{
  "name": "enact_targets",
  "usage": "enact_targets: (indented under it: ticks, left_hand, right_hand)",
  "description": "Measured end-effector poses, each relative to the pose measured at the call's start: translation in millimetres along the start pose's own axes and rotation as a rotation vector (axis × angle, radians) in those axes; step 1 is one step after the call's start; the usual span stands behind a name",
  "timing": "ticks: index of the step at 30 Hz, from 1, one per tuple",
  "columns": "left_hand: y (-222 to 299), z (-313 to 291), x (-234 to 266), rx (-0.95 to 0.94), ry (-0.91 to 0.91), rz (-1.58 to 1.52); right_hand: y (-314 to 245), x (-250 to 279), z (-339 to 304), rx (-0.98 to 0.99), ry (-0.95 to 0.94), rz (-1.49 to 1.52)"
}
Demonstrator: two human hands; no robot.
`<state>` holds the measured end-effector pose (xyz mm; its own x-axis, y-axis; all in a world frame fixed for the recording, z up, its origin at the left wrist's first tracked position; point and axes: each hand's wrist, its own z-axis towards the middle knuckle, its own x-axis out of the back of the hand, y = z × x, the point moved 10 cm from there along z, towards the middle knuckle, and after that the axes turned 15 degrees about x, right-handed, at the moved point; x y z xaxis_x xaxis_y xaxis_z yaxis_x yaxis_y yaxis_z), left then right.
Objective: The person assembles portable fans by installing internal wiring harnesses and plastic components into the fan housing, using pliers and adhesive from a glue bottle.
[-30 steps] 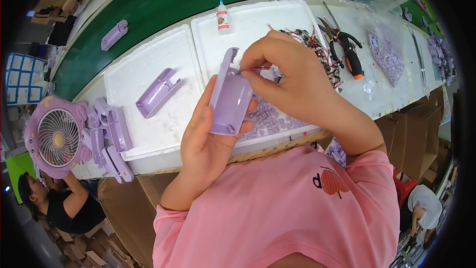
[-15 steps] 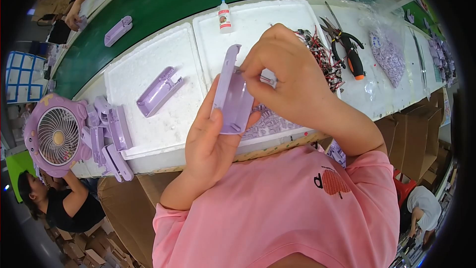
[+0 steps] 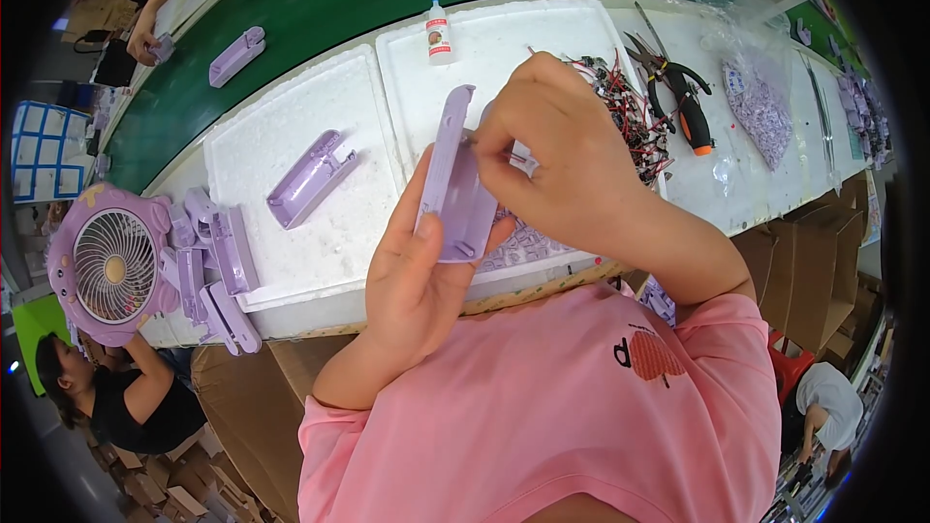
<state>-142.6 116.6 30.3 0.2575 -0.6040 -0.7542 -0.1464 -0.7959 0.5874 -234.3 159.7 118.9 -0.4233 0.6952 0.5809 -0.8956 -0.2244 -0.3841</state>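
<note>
A long purple plastic housing (image 3: 455, 194) stands tilted in my left hand (image 3: 412, 276), the thumb on its near side and the fingers behind it. My right hand (image 3: 547, 136) is closed in a pinch at the housing's upper inner part. Something small pokes out beside those fingers, but I cannot make out what it is. Below the right hand lies a heap of small purple plastic pieces (image 3: 528, 244). Another purple housing (image 3: 312, 181) rests on the white foam tray (image 3: 242, 150) to the left.
A glue bottle (image 3: 439, 34) stands on the foam at the back. Right of my hand are tangled wired parts (image 3: 639, 136), pliers (image 3: 686, 102) and a bag of purple pieces (image 3: 759, 116). A purple fan (image 3: 111, 266) and stacked housings (image 3: 231, 250) stand left. A green conveyor (image 3: 329, 10) runs behind.
Both hands and the held housing have shifted slightly to the right. On the green conveyor, the housings have moved a little to the right.
</note>
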Motion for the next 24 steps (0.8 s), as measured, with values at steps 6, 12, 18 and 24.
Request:
enact_targets:
  ticks: [6, 12, 18, 24]
  left_hand:
    - [0.4, -0.4, 0.4, -0.005, 0.010, -0.018]
    - [-0.2, -0.3, -0.8, -0.016, -0.016, 0.002]
    - [1.3, 0.7, -6.5, -0.018, 0.008, 0.026]
    - [2.0, 2.6, 4.1, 0.008, 0.052, -0.018]
  right_hand:
    - [-2.6, 3.1, 0.7, 0.044, 0.037, -0.030]
    - [-3.6, 1.4, 1.2, 0.038, 0.022, -0.046]
    - [-9.4, -5.1, 0.0, 0.093, 0.027, -0.110]
    - [4.3, -10.8, 1.4, -0.043, -0.019, -0.031]
